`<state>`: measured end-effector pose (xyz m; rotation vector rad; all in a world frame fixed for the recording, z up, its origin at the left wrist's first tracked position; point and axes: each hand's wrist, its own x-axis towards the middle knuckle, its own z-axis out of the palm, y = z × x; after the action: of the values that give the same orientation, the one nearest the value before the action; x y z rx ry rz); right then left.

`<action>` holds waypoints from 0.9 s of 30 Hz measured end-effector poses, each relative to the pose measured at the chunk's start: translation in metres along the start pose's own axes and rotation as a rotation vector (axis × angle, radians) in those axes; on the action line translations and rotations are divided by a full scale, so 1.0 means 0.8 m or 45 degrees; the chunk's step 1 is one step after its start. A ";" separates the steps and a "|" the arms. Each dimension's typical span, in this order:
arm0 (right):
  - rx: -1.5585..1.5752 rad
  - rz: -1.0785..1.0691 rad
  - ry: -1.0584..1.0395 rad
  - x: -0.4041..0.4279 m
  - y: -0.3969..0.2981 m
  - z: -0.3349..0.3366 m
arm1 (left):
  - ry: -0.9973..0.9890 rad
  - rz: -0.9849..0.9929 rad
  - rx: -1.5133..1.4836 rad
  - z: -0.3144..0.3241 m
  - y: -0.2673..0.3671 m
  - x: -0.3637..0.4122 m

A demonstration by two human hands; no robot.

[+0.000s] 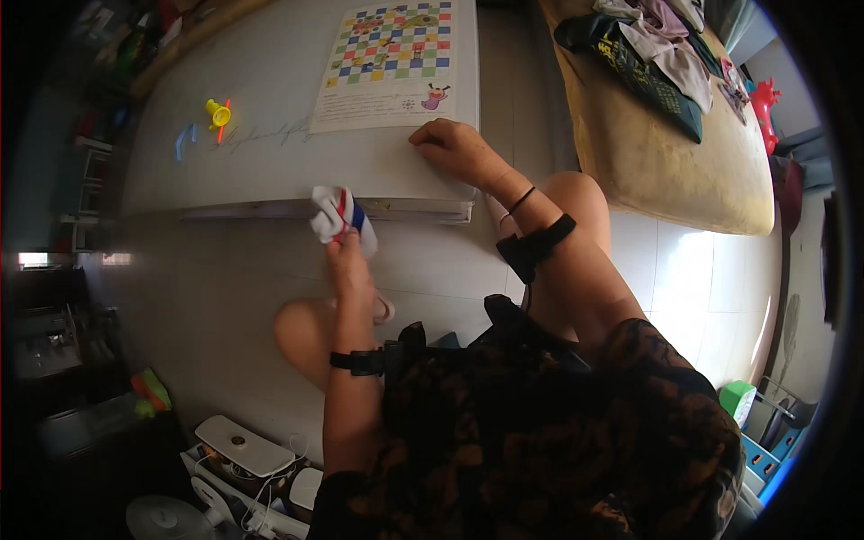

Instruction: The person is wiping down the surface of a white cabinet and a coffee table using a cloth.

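Note:
My left hand (351, 266) grips a crumpled white cloth (368, 236) with red and blue stripes, just off the front edge of a low white table (263, 172). My right hand (455, 148) rests near the table's front right corner, its fingers curled together and nothing visible in them. Just beyond it lies a paper game sheet (381, 101) with a grid of coloured squares and printed text. Farther left on the tabletop are a small yellow plastic toy (217, 115), an orange-red stick (224, 123) and bent blue strips (181, 142).
To the right stands a tan padded seat (648, 162) with a heap of clothes (648, 61) on it. A red toy (765, 111) is behind it. At lower left are a white-lidded box (243, 442) with cables and a fan (169, 520). Pale floor tiles (432, 270) lie below me.

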<state>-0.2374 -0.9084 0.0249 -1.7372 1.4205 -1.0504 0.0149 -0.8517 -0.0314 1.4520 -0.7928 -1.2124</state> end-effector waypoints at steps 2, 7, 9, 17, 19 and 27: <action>-0.024 -0.049 0.031 0.002 -0.003 0.005 | -0.057 -0.144 -0.028 0.005 -0.027 0.000; -0.087 -0.097 0.031 -0.006 0.005 0.011 | -0.402 -0.502 -0.298 0.058 -0.017 -0.011; -0.097 -0.152 0.053 -0.010 0.003 0.017 | -0.326 -0.490 -0.383 0.064 -0.012 -0.001; -0.029 -0.128 -0.022 -0.013 0.007 0.005 | -0.789 -0.496 -0.235 0.085 0.015 -0.059; -0.050 -0.208 -0.010 -0.013 0.005 0.004 | -0.788 -0.482 -0.254 0.083 0.024 -0.064; -0.063 -0.225 -0.020 -0.019 0.026 -0.014 | -0.255 -0.340 -0.402 0.040 0.042 -0.010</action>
<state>-0.2579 -0.8979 0.0095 -1.9308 1.3123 -1.0994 -0.0136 -0.8618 0.0046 1.2134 -0.5178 -1.6262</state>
